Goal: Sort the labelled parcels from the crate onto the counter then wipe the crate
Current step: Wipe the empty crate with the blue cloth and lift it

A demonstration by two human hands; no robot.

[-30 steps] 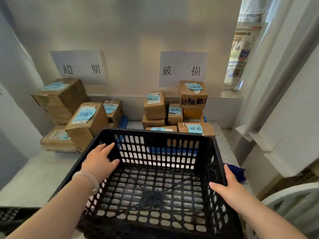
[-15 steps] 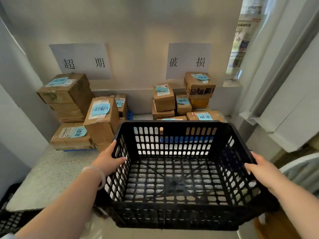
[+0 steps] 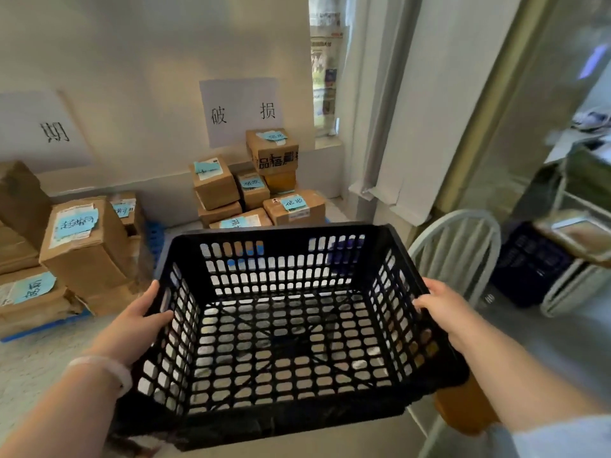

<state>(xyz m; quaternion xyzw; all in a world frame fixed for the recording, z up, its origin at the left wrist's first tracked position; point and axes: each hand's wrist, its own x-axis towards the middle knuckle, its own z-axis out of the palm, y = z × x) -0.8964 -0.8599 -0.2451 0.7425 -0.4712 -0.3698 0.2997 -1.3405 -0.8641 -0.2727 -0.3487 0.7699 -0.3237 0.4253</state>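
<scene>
I am lifting the crate [image 3: 281, 231] off the tabletop [image 3: 39, 361] and swinging it rightward. A second ago it was sitting flat; now it is hanging past the tabletop's right edge. My left grip [image 3: 139, 322] is clasping its left wall, my right grip [image 3: 443, 309] its right wall. The crate is carrying nothing, so I am judging the sorting done and the wiping next. The parcels [image 3: 291, 209] are sitting along the tabletop's back edge, their blue notes reading 破损 like the wall sign [image 3: 243, 110] above. The left sign [image 3: 54, 132] is showing only 期.

Speckled counter [image 3: 36, 365] w/ 2 parcel stacks: left stack [image 3: 86, 256], back stack [image 3: 216, 186].
</scene>
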